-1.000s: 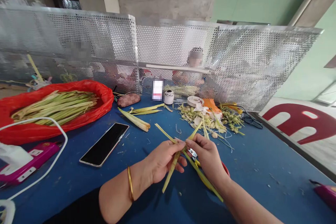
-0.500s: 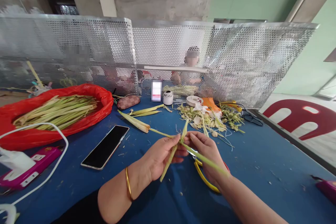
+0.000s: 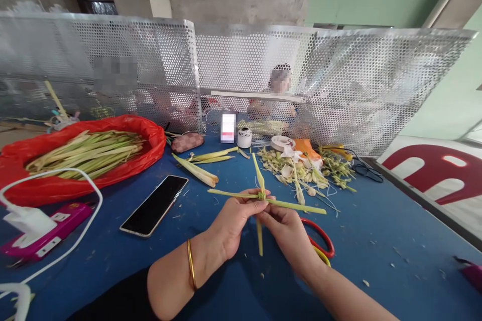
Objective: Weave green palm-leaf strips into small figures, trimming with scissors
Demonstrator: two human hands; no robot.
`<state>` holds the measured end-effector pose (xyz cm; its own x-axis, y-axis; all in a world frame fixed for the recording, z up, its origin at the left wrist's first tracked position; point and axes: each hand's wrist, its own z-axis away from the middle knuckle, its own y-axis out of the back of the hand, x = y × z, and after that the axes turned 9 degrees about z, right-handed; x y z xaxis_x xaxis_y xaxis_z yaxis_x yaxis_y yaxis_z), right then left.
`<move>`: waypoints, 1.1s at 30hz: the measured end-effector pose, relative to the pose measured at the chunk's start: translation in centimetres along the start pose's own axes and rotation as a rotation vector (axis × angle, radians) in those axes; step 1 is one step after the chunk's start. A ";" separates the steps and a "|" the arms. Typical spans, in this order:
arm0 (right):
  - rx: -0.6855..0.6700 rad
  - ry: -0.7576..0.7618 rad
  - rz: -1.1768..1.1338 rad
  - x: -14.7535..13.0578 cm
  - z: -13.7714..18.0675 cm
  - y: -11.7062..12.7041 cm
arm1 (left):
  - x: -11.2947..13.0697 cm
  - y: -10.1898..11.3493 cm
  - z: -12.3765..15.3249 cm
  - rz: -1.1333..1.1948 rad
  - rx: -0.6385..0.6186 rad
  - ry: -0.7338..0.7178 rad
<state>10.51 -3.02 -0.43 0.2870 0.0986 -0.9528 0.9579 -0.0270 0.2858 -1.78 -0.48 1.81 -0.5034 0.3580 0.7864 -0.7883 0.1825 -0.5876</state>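
In front of me my left hand [image 3: 235, 220] and my right hand [image 3: 288, 230] meet at the middle of a cross of pale green leaf strips [image 3: 301, 206]. Both hands pinch the cross near its small green knot [image 3: 261, 195]. Its arms point left, right, away from me and down toward me; the lower arm passes behind the fingers. A gold bangle circles my left wrist. Partly covered by my right hand and wrist, a tool with curved red and yellow handles [image 3: 326, 235] lies on the table; its head is hidden.
A red plastic bag [image 3: 150, 163] holding long leaf strips stands left, near a phone [image 3: 154, 205] and a purple power strip [image 3: 52, 235]. Ahead lie loose leaves [image 3: 198, 170], a white jar [image 3: 244, 138] and a pile of trimmings [image 3: 312, 175]. A perforated metal screen [image 3: 248, 60] borders the table's back.
The leaf cross has turned in my hands: its side arms now lie nearly level and its far arm points up. My fingers have drawn together at the knot. The view has shifted slightly.
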 end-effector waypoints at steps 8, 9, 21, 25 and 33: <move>0.109 0.151 0.423 0.7 0.7 -0.2 | -0.2 -0.3 0.1 0.070 0.049 0.047; 0.108 0.171 0.445 0.7 0.8 -0.2 | -0.2 -0.3 0.1 0.067 0.051 0.049; 0.048 0.333 0.374 0.1 1.0 -0.3 | 0.3 -0.3 0.0 0.001 0.059 0.009; 0.056 0.395 0.402 0.2 1.2 -0.5 | 0.3 -0.1 -0.1 -0.007 0.066 0.017; 0.028 0.405 0.399 0.3 1.2 -0.8 | 0.5 0.1 -0.1 0.020 0.082 0.044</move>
<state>9.89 -4.18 -1.08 0.6082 0.4486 -0.6548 0.7766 -0.1658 0.6078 -2.02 -0.17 2.09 -0.5047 0.4006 0.7647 -0.8055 0.1002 -0.5841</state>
